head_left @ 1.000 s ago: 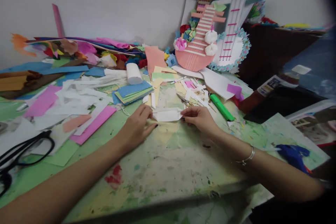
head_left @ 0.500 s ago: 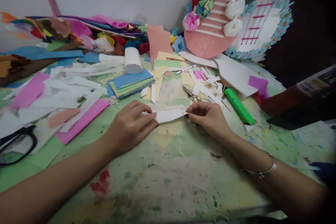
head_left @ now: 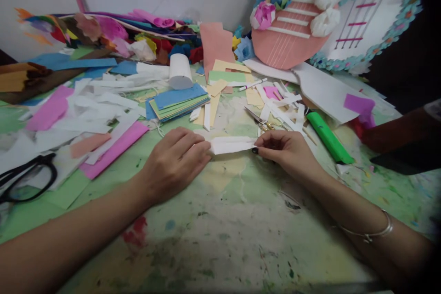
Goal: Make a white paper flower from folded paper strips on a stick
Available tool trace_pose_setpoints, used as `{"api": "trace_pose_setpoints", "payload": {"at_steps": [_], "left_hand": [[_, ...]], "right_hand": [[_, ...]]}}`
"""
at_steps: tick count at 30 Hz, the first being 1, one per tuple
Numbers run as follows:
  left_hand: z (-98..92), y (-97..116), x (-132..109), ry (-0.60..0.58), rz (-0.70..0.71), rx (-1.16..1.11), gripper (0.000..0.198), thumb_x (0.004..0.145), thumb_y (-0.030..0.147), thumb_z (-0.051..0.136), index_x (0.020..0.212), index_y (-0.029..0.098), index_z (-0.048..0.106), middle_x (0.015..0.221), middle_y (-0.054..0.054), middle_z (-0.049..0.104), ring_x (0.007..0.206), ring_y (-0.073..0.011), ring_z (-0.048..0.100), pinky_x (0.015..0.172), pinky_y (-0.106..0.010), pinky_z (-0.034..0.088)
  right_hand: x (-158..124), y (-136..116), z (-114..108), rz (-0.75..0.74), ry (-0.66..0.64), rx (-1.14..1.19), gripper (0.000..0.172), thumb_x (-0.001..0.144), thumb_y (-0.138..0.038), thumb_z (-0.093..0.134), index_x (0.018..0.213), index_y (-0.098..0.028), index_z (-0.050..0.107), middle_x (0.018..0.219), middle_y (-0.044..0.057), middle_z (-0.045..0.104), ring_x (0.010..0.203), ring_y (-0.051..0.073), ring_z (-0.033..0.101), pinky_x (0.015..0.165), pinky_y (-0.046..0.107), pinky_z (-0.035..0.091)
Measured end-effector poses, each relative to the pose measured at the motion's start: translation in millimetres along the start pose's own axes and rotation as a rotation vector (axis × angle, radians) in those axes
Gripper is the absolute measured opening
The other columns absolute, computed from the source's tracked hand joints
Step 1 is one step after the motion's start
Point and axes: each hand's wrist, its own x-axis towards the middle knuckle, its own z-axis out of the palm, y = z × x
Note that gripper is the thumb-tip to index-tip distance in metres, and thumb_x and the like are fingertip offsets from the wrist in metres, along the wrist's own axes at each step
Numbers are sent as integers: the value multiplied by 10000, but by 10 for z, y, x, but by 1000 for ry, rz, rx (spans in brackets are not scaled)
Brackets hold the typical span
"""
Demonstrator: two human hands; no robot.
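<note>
A strip of white paper point(head_left: 231, 145) stretches between my two hands, just above the paint-stained table point(head_left: 220, 225). My left hand point(head_left: 181, 158) is closed on its left end, the fingers bent over it and hiding that part. At the other end, my right hand point(head_left: 284, 149) pinches the strip between thumb and fingers. Gold-handled scissors point(head_left: 267, 121) lie right behind my right hand. Beyond my left hand rests a stack of blue, green and yellow paper pieces point(head_left: 179, 103).
White paper strips point(head_left: 93, 115), a pink paper strip point(head_left: 117, 149) and black-handled scissors point(head_left: 31, 177) lie at left. A white cylinder point(head_left: 180, 72) stands behind the stack. To the right are a green roll point(head_left: 329, 138) and a pink paper guitar point(head_left: 291, 36) with paper flowers.
The camera view has shifted, so the surroundings appear farther right. The white strip now looks straighter and flatter between my hands, both still gripping it.
</note>
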Motion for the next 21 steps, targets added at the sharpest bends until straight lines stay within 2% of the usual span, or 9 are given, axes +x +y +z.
{"api": "trace_pose_setpoints", "payload": {"at_steps": [2,6,9,14,21], "left_hand": [[-12,12,3,0,8,-6,42,802,144,652,812,133,613,788,-66,623,778,-193,551,715,-346,515],[-24,20,15,-10,15,13,78,805,144,652,739,143,611,769,-67,615,766,-188,535,686,-332,503],[-19,13,7,-13,7,14,62,805,115,641,752,143,622,788,-72,627,764,-183,529,681,-326,493],[10,-2,-31,-34,33,-27,112,814,89,626,906,143,660,803,-70,643,778,-183,519,682,-325,488],[5,24,-7,-93,57,-115,50,831,133,628,846,123,674,755,-73,632,752,-180,515,685,-325,498]], "right_hand": [[6,-14,-7,24,-12,40,97,656,-231,690,702,-151,662,598,-6,578,503,72,425,466,231,318],[9,-20,-10,52,-44,62,119,644,-249,701,687,-150,651,609,-1,570,522,80,436,481,235,320],[7,1,-4,54,-69,59,130,639,-260,701,691,-153,650,595,-7,561,527,84,444,485,231,321],[-11,48,-6,-13,-117,-54,88,683,-233,666,725,-156,672,577,-11,558,518,83,432,477,234,316],[-43,53,-45,-158,-116,-252,107,736,-197,637,796,-171,722,618,-5,588,542,82,462,505,231,345]]}}
